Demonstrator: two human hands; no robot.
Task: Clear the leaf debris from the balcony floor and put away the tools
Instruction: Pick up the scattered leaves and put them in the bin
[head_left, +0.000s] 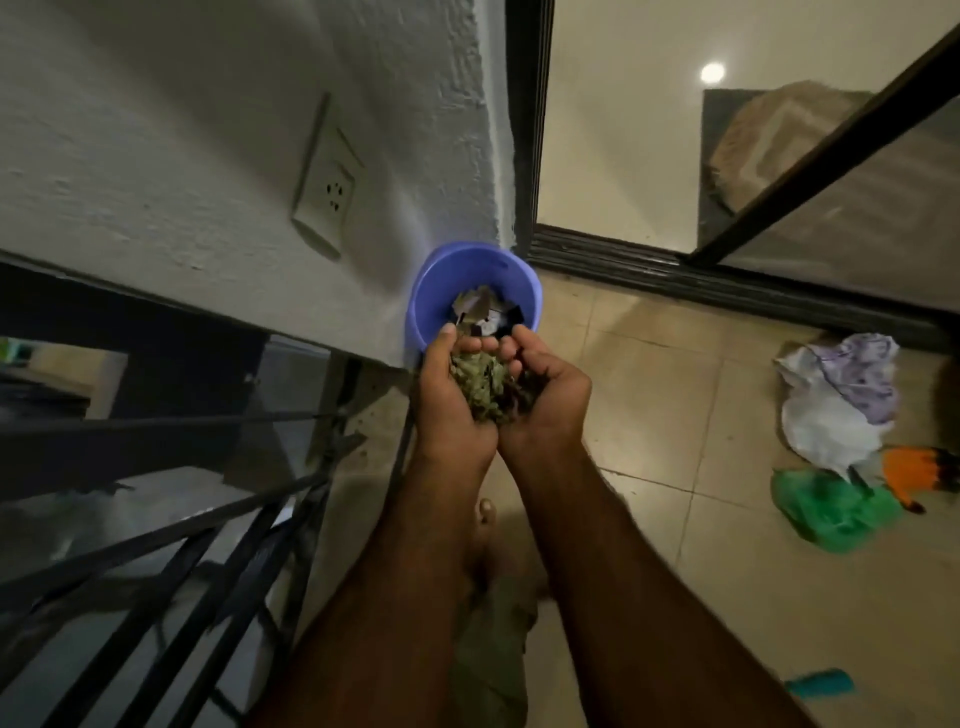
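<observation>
The left hand (448, 400) and right hand (551, 396) press side by side like a cup, fingers curled round a heap of leaves (487, 392) so none fall out. They hang just over the bucket (432, 296), which stands on the floor (675, 374) by the wall (208, 156) and has some scraps (475, 306) in it. I think the leaves are about to be dropped in there.

Cupped hands (447, 410) holding leaves (485, 389), over purple bucket (467, 275)
</observation>
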